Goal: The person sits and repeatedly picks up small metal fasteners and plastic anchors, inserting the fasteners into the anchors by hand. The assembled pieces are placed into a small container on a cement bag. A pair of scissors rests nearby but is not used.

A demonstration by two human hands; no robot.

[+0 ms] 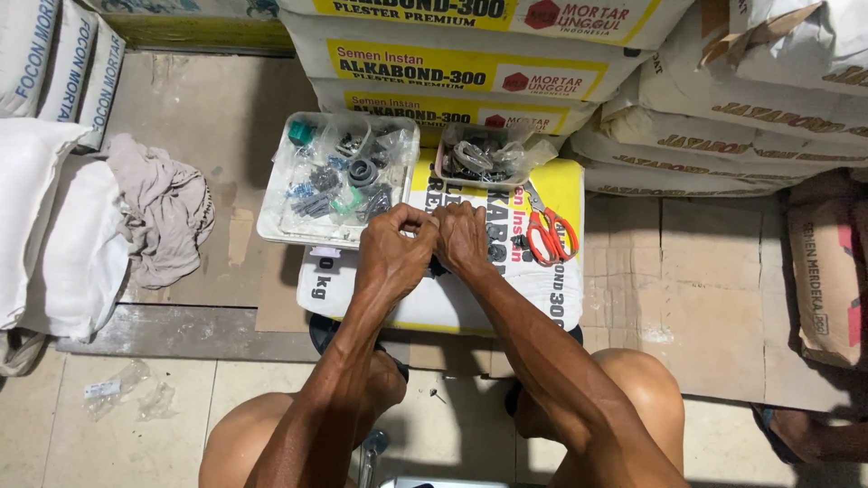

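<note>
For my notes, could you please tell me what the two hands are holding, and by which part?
Cannot be told: left hand and right hand pinch together over something small and dark, mostly hidden.

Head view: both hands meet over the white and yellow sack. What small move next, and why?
Probably part the hands slightly: the left hand and right hand are pressed together, hiding whatever the fingers pinch. The white tray of small bagged parts lies just beyond them.

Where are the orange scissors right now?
In the head view, the orange scissors lie on the yellow and white sack, just right of the right hand and below the small tray.
</note>
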